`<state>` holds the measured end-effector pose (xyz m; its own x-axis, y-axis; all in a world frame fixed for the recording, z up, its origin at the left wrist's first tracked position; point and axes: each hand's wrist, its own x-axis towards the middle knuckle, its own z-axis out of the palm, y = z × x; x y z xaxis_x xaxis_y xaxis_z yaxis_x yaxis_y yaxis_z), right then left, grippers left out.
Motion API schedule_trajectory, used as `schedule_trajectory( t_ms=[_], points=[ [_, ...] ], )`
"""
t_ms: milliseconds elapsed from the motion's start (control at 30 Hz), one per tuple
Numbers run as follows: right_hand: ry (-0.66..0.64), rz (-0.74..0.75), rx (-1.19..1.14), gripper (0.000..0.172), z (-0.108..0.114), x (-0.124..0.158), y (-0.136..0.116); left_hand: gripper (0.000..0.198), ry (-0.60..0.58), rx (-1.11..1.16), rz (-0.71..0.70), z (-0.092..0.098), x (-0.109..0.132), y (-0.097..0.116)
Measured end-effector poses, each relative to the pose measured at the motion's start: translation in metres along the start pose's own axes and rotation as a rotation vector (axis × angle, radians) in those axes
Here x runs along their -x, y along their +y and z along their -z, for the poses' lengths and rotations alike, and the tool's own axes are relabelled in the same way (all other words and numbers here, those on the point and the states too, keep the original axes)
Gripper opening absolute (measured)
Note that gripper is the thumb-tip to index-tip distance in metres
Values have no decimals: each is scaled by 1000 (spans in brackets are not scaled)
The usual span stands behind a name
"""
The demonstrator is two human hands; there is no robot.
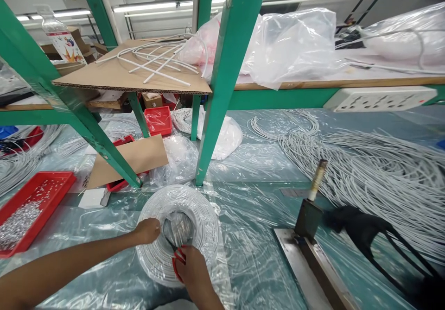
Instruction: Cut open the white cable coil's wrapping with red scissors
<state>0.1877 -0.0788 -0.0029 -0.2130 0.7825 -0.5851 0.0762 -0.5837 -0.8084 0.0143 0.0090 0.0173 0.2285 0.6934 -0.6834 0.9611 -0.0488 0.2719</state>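
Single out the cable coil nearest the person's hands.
It's the compact, tightly wound white cable coil directly beneath the left hand and right hand; the other coils lie farther off, in looser bundles.

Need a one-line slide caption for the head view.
Right hand holding red-handled scissors over a plastic-wrapped coil of pale cable, left hand curled at its left side.

Free room right of coil [204,229], green post [226,69] behind

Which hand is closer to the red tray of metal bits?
Left. The left hand is over the coil's left side, right of the tray; the right hand, holding a red-handled tool, is farther right, over the coil's near side.
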Motion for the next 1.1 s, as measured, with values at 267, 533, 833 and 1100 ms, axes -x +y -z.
schedule_trajectory(
  t_ms=[267,533,833,1100],
  points=[
    [266,258,280,15,0,13,-7,47,89,839,-71,-50,47,22],
    [217,459,199,31,3,40,-5,53,187,1364,8,-61,52,40],
    [-504,-112,-579,45,22,40,-4,50,94,1093,-341,-51,64,47],
    [-325,-153,-509,33,16,23,-12,37,244,152,-192,-21,39,8]
  ],
)
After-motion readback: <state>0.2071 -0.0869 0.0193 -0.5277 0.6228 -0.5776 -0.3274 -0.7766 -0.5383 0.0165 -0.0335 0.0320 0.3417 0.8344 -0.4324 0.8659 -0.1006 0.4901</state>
